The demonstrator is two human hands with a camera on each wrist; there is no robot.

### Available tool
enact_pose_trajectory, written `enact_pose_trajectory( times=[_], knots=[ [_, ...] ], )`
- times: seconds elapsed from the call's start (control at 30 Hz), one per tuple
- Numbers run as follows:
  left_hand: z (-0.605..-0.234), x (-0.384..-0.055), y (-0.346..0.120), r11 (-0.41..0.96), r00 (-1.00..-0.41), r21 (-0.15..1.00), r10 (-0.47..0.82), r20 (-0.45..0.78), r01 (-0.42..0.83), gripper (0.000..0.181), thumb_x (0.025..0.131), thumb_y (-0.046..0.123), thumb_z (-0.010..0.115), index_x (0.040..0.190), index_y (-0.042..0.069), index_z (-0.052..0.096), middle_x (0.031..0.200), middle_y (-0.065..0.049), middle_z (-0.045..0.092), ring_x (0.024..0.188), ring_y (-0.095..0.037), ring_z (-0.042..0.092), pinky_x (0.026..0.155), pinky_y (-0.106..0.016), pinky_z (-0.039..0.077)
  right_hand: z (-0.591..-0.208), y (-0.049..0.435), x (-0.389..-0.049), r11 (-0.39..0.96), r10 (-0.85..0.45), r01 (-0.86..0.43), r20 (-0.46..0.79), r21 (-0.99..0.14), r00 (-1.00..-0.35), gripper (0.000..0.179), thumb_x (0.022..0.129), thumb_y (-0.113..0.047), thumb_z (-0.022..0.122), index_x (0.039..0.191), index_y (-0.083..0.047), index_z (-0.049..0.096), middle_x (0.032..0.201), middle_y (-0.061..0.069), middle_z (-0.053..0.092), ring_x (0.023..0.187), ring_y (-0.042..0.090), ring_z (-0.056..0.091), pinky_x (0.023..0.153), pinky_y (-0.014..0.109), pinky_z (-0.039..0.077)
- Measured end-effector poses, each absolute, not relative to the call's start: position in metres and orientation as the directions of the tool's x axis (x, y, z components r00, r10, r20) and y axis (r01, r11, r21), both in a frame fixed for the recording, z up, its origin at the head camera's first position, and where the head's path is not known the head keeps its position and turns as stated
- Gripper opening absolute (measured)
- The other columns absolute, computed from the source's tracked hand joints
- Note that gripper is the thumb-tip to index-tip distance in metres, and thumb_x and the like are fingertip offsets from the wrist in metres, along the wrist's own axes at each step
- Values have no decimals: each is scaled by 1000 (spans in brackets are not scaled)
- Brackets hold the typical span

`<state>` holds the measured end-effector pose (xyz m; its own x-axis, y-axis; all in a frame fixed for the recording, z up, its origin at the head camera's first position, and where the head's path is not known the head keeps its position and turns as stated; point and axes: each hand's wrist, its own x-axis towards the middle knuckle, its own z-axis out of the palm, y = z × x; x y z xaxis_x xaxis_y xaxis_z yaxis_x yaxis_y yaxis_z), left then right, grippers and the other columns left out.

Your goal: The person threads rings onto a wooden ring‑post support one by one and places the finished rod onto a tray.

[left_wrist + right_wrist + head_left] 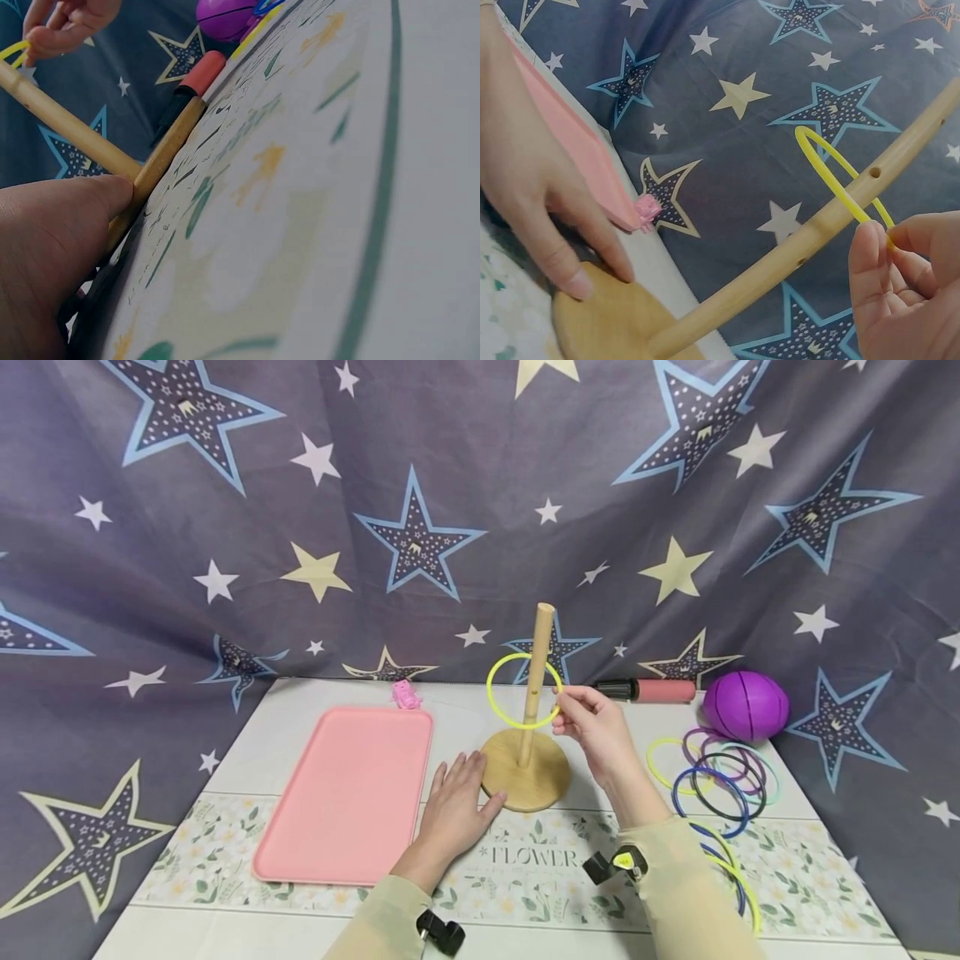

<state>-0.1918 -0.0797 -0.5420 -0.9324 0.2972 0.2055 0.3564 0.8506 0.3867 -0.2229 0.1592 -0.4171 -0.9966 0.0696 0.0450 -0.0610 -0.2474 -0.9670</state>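
Observation:
A wooden post (537, 652) with small holes stands on a round wooden base (517, 777). My right hand (600, 735) pinches a thin yellow ring (829, 176) between thumb and fingers at its right side. The ring is tilted and circles the post about midway up; in the right wrist view one side crosses before the wood and the other runs behind it. My left hand (459, 806) lies palm down with straight fingers at the base's left edge. In the left wrist view its thumb (112, 193) touches the rim of the base.
A pink tray (348, 802) lies left of my left hand, with a small pink figure (406, 695) behind it. Several coloured rings (726, 783) overlap at the right. Behind them are a purple ball (746, 706) and a red and black pump (663, 691). A star-patterned curtain (480, 510) hangs behind.

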Motion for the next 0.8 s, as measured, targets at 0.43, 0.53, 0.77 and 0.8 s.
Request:
enact_pose_trajectory(
  times=[0.43, 0.53, 0.77, 0.8],
  knots=[
    [-542, -191, -79, 849, -939, 401, 291, 185, 343, 80, 109, 55, 62, 168, 3, 45, 173, -16, 43, 164, -37, 32, 135, -59, 13, -453, 157, -218, -285, 105, 6, -37, -959, -994, 25, 110, -1, 66, 129, 14, 65, 89, 6, 71, 70, 10, 69, 68, 20, 62],
    [-543, -191, -79, 847, -937, 403, 293, 189, 346, 81, 110, 56, 61, 168, 3, 44, 173, -15, 43, 164, -37, 32, 136, -59, 12, -463, 159, -217, -289, 118, 25, -61, -957, -991, 25, 110, -2, 66, 129, 13, 66, 90, 9, 71, 70, 10, 69, 68, 20, 62],
    [-544, -191, -79, 852, -941, 402, 286, 182, 336, 82, 109, 57, 61, 169, 4, 42, 174, -14, 42, 165, -35, 31, 136, -58, 11, -483, 164, -217, -272, 120, 62, -98, -960, -988, 33, 110, -6, 68, 136, 15, 63, 89, 6, 70, 71, 9, 69, 68, 20, 62],
    [-543, -192, -79, 852, -941, 402, 285, 181, 335, 82, 109, 57, 61, 169, 4, 42, 174, -14, 42, 165, -35, 31, 136, -58, 10, -485, 164, -217, -269, 123, 66, -102, -961, -987, 34, 110, -6, 68, 136, 15, 62, 88, 6, 70, 71, 9, 68, 67, 20, 62]
  ],
)
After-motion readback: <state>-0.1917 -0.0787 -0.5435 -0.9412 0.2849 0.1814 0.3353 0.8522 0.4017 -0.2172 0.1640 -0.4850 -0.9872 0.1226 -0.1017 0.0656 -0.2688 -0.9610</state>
